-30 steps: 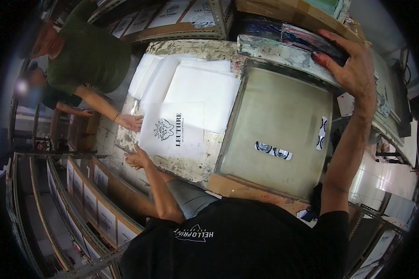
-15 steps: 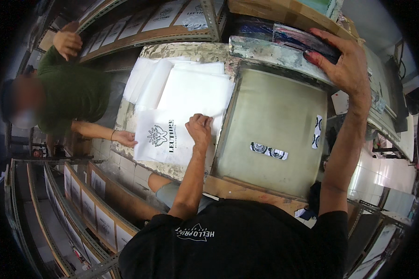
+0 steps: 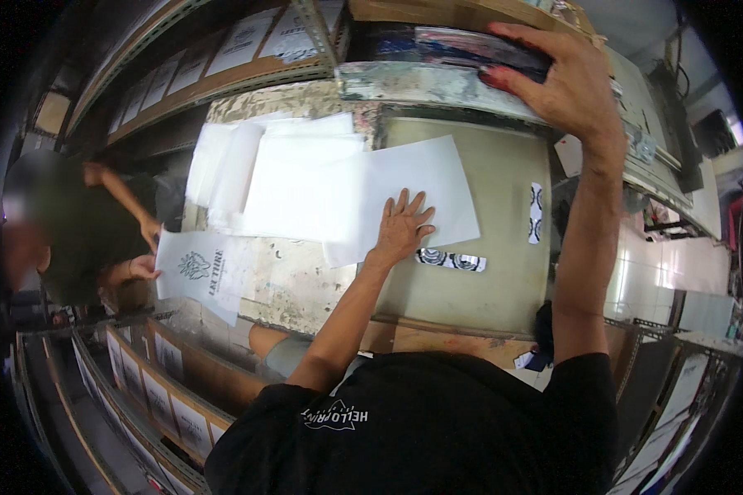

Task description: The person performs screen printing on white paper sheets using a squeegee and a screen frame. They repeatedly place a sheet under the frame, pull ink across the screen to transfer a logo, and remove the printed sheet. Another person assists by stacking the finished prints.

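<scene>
My left hand (image 3: pixel 402 224) lies flat with fingers spread on a blank white sheet (image 3: pixel 446 186). The sheet rests slanted, partly over a pale greenish flat board (image 3: pixel 504 285), its other end beside a white paper stack (image 3: pixel 301 177). At the far side, my right hand (image 3: pixel 578 87), its fingertips stained red, grips the right end of an ink-stained screen frame (image 3: pixel 421 87). The thumb is on its pale bar; a finger reaches over the dark inky part behind. A co-worker's hand (image 3: pixel 143 266) holds a printed sheet (image 3: pixel 196 268) at the left, off the stack.
Two black-and-white patterned strips (image 3: pixel 451 261) lie on the board. A metal rack (image 3: pixel 194 87) with printed sheets stands at the far left, another shelf rack (image 3: pixel 153 379) at near left. The paint-spattered table (image 3: pixel 285 285) shows beside the stack. A co-worker (image 3: pixel 82 231) stands left.
The printed sheet has left the table, carried left by the co-worker. My left hand has moved right, opening flat on a blank sheet now over the board. My right hand keeps its grip.
</scene>
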Motion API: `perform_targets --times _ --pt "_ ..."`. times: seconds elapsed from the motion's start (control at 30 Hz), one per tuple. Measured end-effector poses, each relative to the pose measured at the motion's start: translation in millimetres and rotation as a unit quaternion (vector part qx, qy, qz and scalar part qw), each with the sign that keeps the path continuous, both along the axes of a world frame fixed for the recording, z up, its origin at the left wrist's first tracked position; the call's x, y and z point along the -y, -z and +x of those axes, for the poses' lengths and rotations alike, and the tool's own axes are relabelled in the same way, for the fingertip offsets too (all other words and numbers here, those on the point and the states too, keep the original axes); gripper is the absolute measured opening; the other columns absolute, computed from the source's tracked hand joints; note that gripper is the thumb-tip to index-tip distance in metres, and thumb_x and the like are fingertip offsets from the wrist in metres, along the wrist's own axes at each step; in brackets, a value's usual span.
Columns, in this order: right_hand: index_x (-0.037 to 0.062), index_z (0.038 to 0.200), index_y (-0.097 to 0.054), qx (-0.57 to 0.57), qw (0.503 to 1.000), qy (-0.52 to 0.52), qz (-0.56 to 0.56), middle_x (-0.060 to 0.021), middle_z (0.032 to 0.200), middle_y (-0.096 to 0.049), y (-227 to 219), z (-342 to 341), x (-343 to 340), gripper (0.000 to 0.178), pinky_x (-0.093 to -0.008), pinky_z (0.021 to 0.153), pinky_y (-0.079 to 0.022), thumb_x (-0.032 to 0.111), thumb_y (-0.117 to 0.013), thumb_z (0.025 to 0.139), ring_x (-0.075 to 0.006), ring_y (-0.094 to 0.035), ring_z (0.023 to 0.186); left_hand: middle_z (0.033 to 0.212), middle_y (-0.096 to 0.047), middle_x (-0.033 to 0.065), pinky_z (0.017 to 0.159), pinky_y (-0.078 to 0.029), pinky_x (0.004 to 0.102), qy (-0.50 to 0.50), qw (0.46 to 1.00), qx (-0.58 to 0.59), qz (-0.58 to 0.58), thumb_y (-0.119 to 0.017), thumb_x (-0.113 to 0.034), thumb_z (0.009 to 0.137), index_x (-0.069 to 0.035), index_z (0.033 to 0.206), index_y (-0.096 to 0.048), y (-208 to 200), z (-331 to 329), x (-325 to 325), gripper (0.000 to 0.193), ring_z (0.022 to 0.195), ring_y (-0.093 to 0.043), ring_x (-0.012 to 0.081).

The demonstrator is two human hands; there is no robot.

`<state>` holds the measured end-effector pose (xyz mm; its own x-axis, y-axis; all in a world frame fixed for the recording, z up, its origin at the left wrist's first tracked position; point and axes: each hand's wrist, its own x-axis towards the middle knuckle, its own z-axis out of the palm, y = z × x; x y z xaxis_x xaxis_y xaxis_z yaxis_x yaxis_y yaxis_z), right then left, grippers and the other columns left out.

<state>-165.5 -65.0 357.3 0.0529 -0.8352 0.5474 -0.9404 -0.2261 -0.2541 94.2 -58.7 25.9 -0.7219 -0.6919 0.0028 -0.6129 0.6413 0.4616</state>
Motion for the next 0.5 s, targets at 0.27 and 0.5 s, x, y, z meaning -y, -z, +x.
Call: perform_targets --times 0.27,0.5 --pt "0.0096 0.109 -0.077 -0.032 0.999 0.039 -0.020 -0.0164 0.096 -0.075 -18 22 -14 0.050 -0.0371 0.082 -0.052 0.042 -0.083 0.071 -0.0315 -0.070 0.087 0.161 -0.033 0.0051 0.121 -0.015 0.0582 0.147 0.988 -0.044 -0.021 -0.062 -0.035 0.094 -0.023 0.140 -0.057 27 -93 3 0.048 0.151 -0.020 0.0362" --pt "0.0054 0.107 -0.076 0.038 0.999 0.004 0.013 -0.0185 0.093 -0.075 -14 4 -5 0.050 -0.0372 0.082 -0.053 0.040 -0.083 0.071 -0.0324 -0.071 0.086 0.161 -0.032 0.0071 0.122 -0.014 0.0577 0.187 0.982 -0.030 -0.009 -0.061 -0.034 0.094 -0.022 0.142 -0.055 24 -100 -25 0.049 0.151 -0.020 0.0352"
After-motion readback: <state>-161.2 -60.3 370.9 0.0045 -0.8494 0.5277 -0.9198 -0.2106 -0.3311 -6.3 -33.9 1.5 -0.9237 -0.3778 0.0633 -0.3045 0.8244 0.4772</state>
